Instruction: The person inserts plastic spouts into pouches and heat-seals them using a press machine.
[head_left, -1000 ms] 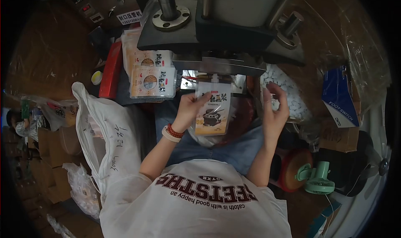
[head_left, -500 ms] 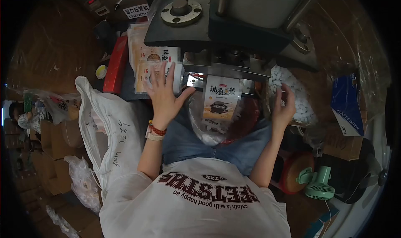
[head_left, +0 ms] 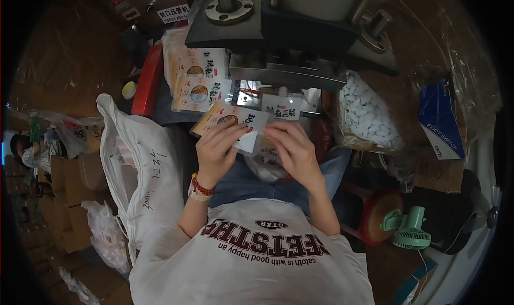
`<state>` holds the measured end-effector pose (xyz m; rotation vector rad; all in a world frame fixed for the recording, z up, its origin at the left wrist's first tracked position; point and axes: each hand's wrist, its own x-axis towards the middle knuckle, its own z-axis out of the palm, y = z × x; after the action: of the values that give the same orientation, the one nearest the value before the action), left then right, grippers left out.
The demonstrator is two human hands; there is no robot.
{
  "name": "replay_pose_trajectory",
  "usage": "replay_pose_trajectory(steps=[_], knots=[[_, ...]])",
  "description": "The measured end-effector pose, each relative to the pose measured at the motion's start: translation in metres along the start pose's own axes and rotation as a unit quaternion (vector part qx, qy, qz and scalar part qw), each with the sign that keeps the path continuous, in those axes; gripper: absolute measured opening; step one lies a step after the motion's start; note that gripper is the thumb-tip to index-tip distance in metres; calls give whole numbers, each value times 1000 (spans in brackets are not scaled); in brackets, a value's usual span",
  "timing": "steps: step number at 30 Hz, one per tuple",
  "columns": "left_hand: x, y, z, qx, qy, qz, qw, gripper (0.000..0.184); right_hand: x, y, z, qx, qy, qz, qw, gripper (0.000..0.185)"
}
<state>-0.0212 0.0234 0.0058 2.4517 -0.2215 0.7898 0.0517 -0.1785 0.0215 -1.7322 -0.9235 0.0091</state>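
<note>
In front of my lap, my left hand is closed on a printed pouch with a bowl picture, holding it tilted. My right hand has its fingertips pinched at the pouch's right edge; whatever small thing they may hold is hidden. Just beyond, another printed pouch lies at the metal plate under the press, partly covered by my fingers. Further left are a single pouch and a stack of pouches. Between my legs, a clear plastic bag shows below my hands.
On the right stand a bag of small white plastic pieces, a blue foot switch box and a green fan. A red box and a white woven sack are on the left. A co-worker appears far left.
My left hand has drawn a pouch from the pile towards me and now grips it. My right hand has moved left from near the white pieces to the pouch's edge.
</note>
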Motion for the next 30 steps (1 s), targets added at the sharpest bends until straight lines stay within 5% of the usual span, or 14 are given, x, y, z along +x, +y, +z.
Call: replay_pose_trajectory(steps=[1, 5, 7, 10, 14, 16, 18, 20, 23, 26, 27, 28, 29, 30], knots=[[2, 5, -3, 0, 2, 1, 1000, 40, 0, 1, -3, -108, -34, -69, 991, 35], [1, 11, 3, -99, -63, -13, 993, 35, 0, -14, -15, -166, -57, -108, 978, 38], [-5, 6, 22, -140, -69, -38, 987, 29, 7, -13, -17, -155, 10, -87, 984, 37], [10, 7, 46, -288, -219, -335, 870, 22, 3, -8, -31, -132, 154, -23, 979, 33], [27, -4, 79, -503, -103, -395, 762, 21, 2, 5, -73, -153, 226, 78, 959, 24], [43, -9, 83, -567, -75, -439, 693, 21, 5, 30, -86, -290, 250, 132, 914, 18], [47, -11, 86, -590, -63, -432, 679, 20, -3, 68, -87, -368, 251, 122, 887, 17], [54, -11, 84, -613, -70, -456, 641, 20, -8, 98, -93, -357, 154, 233, 891, 18], [53, -14, 78, -595, -67, -452, 661, 22, -13, 105, -93, -367, 166, 181, 897, 20], [52, -31, 65, -330, -161, -373, 852, 29, -10, 87, -83, -268, 309, 180, 895, 18], [59, -21, 41, -193, -123, -380, 896, 43, -11, 79, -81, -268, 309, 179, 895, 18], [52, -29, 32, 26, -54, -256, 965, 55, -15, 70, -78, -96, 358, 190, 909, 18], [42, -39, 23, 243, 18, -112, 963, 67, -18, 61, -74, 78, 397, 196, 893, 19], [31, -46, 13, 286, -52, -130, 948, 80, -19, 53, -69, 78, 399, 198, 892, 19]])
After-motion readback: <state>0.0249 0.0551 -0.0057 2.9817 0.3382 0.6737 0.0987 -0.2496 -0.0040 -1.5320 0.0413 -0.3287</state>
